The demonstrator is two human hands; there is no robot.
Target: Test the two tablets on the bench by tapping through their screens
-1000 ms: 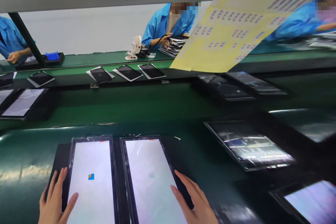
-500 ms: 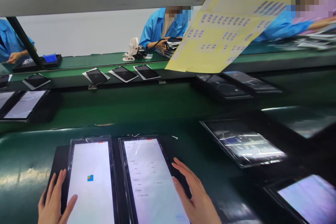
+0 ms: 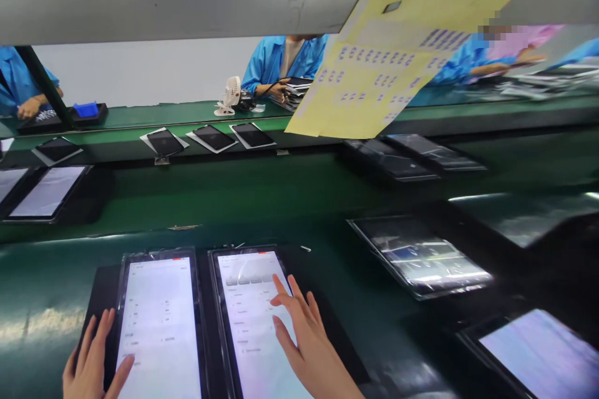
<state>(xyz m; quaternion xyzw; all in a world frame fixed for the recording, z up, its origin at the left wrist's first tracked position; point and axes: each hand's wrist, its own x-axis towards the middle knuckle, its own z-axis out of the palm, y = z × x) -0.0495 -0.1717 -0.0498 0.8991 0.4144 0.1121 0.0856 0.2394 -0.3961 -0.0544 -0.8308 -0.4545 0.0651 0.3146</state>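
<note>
The person is leaning over two lit tablets lying side by side on a black mat [image 3: 100, 290] on the green bench. The right hand [image 3: 306, 343] is spread open, its forefinger touching the right tablet [image 3: 255, 324] near the top. The left hand [image 3: 93, 365] is lying flat and open along the left tablet [image 3: 156, 330], thumb on the glass, seemingly to steady it.

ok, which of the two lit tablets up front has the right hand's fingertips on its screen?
The right-hand tablet of the pair: the right hand has fingers on its screen. The left tablet only has the left hand at its edge.
</note>
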